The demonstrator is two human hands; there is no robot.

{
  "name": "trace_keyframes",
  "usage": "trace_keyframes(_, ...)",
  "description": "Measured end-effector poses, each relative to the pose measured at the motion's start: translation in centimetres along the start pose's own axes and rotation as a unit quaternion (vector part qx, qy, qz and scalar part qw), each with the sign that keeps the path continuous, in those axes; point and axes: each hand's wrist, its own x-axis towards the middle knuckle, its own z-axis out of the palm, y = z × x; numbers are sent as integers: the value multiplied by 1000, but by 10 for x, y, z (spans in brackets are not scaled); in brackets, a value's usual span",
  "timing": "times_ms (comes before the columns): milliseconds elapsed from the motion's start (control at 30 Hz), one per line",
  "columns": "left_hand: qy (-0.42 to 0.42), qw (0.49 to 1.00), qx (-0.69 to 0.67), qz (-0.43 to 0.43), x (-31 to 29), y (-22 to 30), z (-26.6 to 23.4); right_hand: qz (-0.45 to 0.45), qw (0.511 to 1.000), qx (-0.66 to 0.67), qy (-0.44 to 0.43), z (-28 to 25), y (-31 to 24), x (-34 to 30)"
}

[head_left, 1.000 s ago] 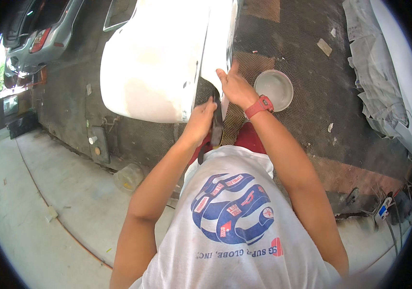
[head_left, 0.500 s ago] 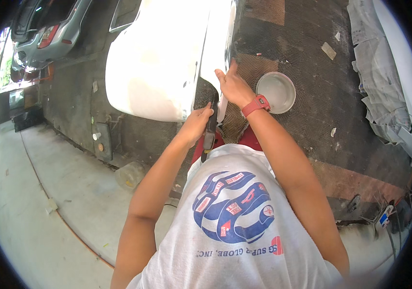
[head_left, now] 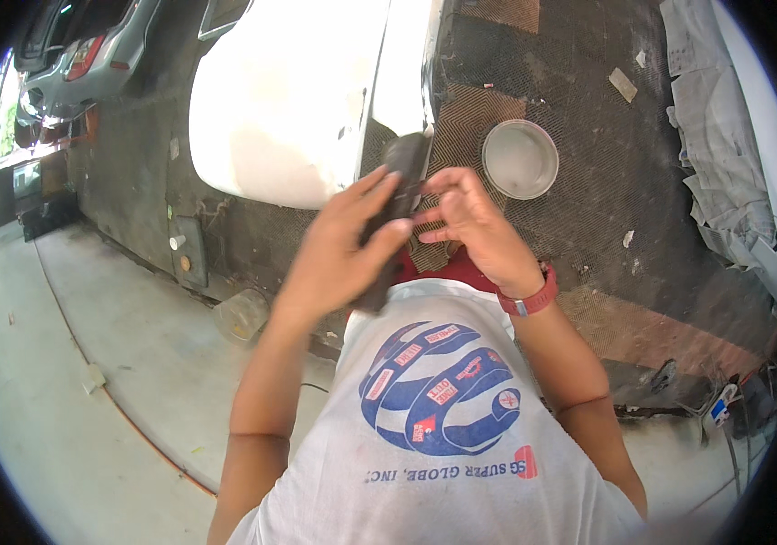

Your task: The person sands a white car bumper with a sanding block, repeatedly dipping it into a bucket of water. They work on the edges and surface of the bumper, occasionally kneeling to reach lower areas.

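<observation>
Beside the white car panel [head_left: 288, 100] on the dark mat [head_left: 588, 209], near a round bowl [head_left: 520, 159], the left hand [head_left: 338, 250] grips a dark sanding block [head_left: 393, 209]; right hand [head_left: 475, 222] pinches its edge with narrowed fingers. Sanding appears paused, panel patchy, unfinished.

The left hand [head_left: 338, 250] and right hand [head_left: 475, 222] are working close together around a long dark strip [head_left: 393, 204], leaving almost no gap between them. A white car panel [head_left: 288, 100] is blocking the way ahead and to the left, its edge lying just beyond the strip's top. To the right, the dark patterned mat [head_left: 607, 182] is lying open, with only a round white bowl [head_left: 520, 159] standing near the right hand
</observation>
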Motion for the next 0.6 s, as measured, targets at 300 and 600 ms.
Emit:
trace_keyframes(300, -92, 967, -199, 132, 17, -44, 85, -69, 904, -209, 366, -74, 30, -120)
trace_keyframes(600, -11, 988, -143, 66, 55, -158, 94, 95, 672, -284, 677, -53, 304, -326)
